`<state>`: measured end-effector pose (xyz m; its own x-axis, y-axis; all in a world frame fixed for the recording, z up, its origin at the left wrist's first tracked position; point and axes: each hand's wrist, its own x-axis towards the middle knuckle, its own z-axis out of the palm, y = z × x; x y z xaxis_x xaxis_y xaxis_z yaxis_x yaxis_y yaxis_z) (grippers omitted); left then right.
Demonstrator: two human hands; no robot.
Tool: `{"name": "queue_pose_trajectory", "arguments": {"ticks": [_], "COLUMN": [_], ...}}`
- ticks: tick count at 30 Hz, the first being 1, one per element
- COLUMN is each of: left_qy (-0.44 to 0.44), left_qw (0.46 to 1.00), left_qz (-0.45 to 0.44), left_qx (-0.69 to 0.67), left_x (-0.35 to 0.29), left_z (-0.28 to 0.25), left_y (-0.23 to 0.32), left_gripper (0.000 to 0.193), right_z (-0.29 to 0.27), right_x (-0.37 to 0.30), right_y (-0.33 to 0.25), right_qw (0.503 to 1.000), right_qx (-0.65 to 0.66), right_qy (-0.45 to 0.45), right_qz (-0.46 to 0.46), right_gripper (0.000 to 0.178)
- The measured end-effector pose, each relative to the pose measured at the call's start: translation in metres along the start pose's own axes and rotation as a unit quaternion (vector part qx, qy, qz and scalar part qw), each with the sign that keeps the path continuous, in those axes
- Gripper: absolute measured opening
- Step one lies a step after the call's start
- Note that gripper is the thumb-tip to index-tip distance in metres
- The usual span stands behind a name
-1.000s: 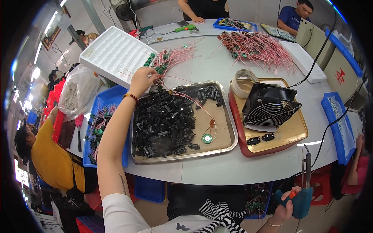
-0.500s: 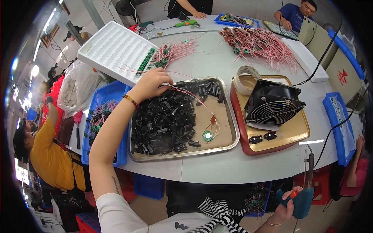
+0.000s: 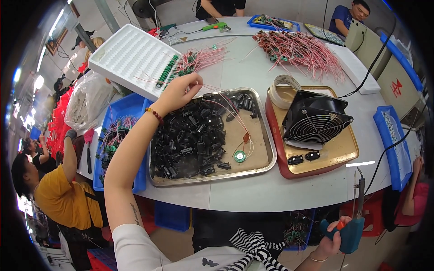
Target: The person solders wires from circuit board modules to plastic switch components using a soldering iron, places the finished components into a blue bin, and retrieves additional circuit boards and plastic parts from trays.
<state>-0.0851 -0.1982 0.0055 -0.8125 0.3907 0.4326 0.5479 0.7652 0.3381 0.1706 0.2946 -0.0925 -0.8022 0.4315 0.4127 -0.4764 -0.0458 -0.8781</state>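
Left hand (image 3: 177, 92) has lifted off the tray (image 3: 266, 156), pinching thin wires (image 3: 228, 106).

This is an electronics assembly workshop. One big counter (image 3: 253, 194) carries a steel tray (image 3: 266, 158) heaped with small black parts (image 3: 190, 140), bundles of pink wires (image 3: 303, 49), a white foam rack (image 3: 131, 58), blue bins (image 3: 131, 108) and a black fan (image 3: 314, 117). Other workers sit around the same counter and beside it, and a blue soldering tool (image 3: 352, 226) is held at its near edge.
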Motion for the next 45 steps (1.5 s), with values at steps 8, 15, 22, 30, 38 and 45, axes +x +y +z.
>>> {"name": "queue_pose_trajectory", "arguments": {"ticks": [8,15,22,30,38,45], "left_qy": [0.009,-0.017,-0.056,-0.039,-0.03,-0.044], "left_qw": [0.994,0.972,0.948,0.954,0.96,0.963], "left_qz": [-0.041,-0.078,-0.131,-0.11,-0.132,-0.126], "left_qx": [-0.103,-0.22,-0.285,-0.277,-0.245,-0.233], "left_x": [0.005,0.003,-0.003,-0.008,-0.005,-0.004], "left_z": [0.006,0.011,0.013,0.02,0.02,0.009], "left_y": [0.005,0.002,0.011,0.007,0.01,0.003], "left_gripper": [0.008,0.015,0.014,0.012,0.016,0.016], "right_z": [-0.002,-0.001,-0.003,-0.002,0.001,-0.001], "right_x": [0.0,0.0,0.0,0.0,0.0,-0.001], "right_y": [-0.002,-0.002,-0.002,-0.002,-0.004,-0.002], "right_qw": [1.0,1.0,1.0,1.0,1.0,1.0], "right_qx": [-0.002,-0.006,-0.005,-0.004,-0.01,-0.007], "right_qy": [0.001,-0.001,-0.009,-0.009,-0.002,0.005], "right_qz": [-0.001,0.0,-0.002,-0.005,-0.006,-0.003], "right_gripper": [0.047,0.047,0.047,0.048,0.048,0.047]}}
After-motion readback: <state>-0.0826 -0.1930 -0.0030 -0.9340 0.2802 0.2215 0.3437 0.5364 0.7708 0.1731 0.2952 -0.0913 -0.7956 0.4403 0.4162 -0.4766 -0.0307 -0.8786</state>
